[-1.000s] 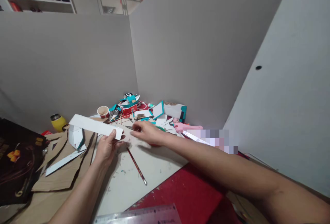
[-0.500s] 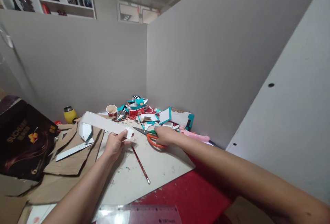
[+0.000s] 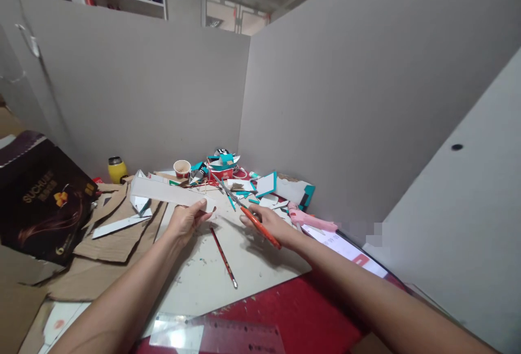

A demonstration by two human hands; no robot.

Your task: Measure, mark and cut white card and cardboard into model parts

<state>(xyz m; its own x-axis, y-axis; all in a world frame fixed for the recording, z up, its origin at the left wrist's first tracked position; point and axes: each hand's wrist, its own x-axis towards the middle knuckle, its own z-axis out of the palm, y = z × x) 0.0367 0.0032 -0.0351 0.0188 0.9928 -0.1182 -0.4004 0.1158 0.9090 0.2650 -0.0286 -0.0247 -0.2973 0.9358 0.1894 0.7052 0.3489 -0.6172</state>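
Observation:
My left hand (image 3: 188, 220) pinches the right end of a long white cardboard strip (image 3: 166, 191), thumb on top. The strip stretches away to the left above brown cardboard. My right hand (image 3: 266, 222) holds orange-handled scissors (image 3: 253, 214), blades pointing up and away to the left, apart from the strip. A dark red pencil (image 3: 223, 259) lies on the pale board (image 3: 252, 272) between my forearms. Near the front edge, a clear plastic ruler (image 3: 220, 333) rests partly on the red tabletop (image 3: 301, 305).
Brown cardboard pieces (image 3: 109, 234) and a dark printed box (image 3: 44, 202) crowd the left. At the back stand a yellow bottle (image 3: 118, 170), a paper cup (image 3: 182, 169) and teal-and-white scraps (image 3: 266, 184). A pink tool (image 3: 311, 218) and a lit screen (image 3: 345, 251) lie right. Grey panels (image 3: 325, 99) enclose the back.
The scissors have turned in my right hand, so the blades point more upward and the handles tilt down to the right. My left hand still holds the strip. The view has shifted slightly.

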